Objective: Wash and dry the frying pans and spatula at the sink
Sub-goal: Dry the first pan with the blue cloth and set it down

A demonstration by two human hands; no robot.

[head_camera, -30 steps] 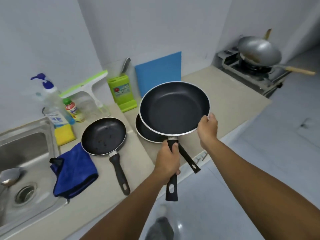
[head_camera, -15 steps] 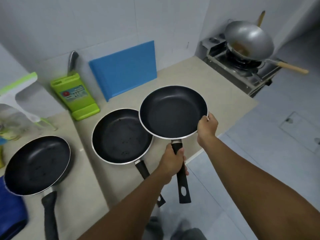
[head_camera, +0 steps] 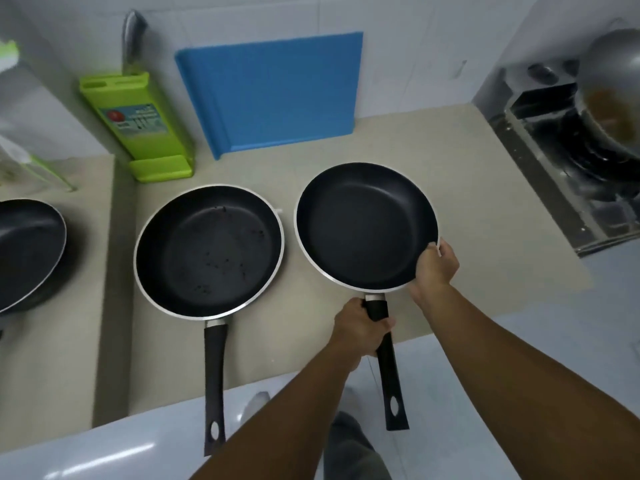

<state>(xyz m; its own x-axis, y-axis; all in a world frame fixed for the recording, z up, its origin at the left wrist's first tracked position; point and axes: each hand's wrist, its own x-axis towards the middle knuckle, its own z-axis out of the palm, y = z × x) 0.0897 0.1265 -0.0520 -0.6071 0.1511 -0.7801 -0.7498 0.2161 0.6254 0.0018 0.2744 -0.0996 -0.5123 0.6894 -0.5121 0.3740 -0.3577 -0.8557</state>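
**Head view.** A single wide-angle camera worn on the head. The lens stands above the front edge of the worktop [head_camera: 485, 209] and looks steeply down and forward, towards the tiled wall [head_camera: 415, 46] across the top of the frame. Both forearms enter from the bottom edge. The left hand [head_camera: 358, 332] and right hand [head_camera: 434, 268], both gripping one frying pan [head_camera: 363, 226], lie close under the lens, just right of centre. The stove [head_camera: 540, 140] at the right margin and a further pan [head_camera: 27, 251] at the left margin are cut by the frame. The floor [head_camera: 588, 323] shows below the worktop edge.
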